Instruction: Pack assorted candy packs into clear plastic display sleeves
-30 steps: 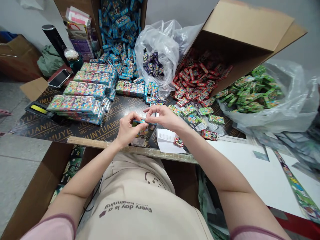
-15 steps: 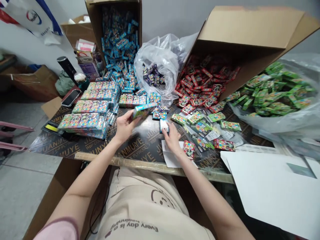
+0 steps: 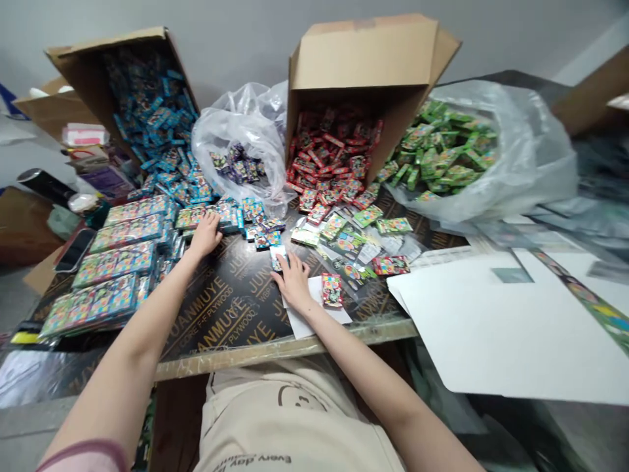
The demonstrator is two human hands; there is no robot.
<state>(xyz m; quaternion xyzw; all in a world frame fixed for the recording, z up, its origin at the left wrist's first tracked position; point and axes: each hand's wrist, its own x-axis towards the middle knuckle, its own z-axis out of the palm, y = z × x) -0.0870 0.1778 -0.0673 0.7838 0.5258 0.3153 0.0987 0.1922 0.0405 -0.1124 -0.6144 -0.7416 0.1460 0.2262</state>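
My left hand [image 3: 207, 235] lies on a row of small wrapped candy boxes [image 3: 189, 218], its fingers stretched over their top; the part under the palm is hidden. My right hand [image 3: 293, 282] rests on the table with fingers spread. Its fingertips touch a small box with a white face [image 3: 278, 253]. Beside that hand, a red candy box [image 3: 331, 290] lies on a white paper sheet [image 3: 314, 321]. Just beyond the fingertips sit several loose blue candy boxes [image 3: 266, 240]. Stacks of wrapped multi-packs [image 3: 105, 296] stand at the left.
Along the back are a carton of blue boxes [image 3: 179, 85], a plastic bag of purple ones [image 3: 209, 128], a carton of red ones [image 3: 363, 69] and a bag of green ones [image 3: 531, 151]. White card sheets [image 3: 472, 334] lie at right. A phone [image 3: 75, 250] lies at left.
My left hand has moved from mid-air to the row of boxes; the blue-edged pack it held no longer shows in it. My right hand stays by the white-faced box. The view has turned right.
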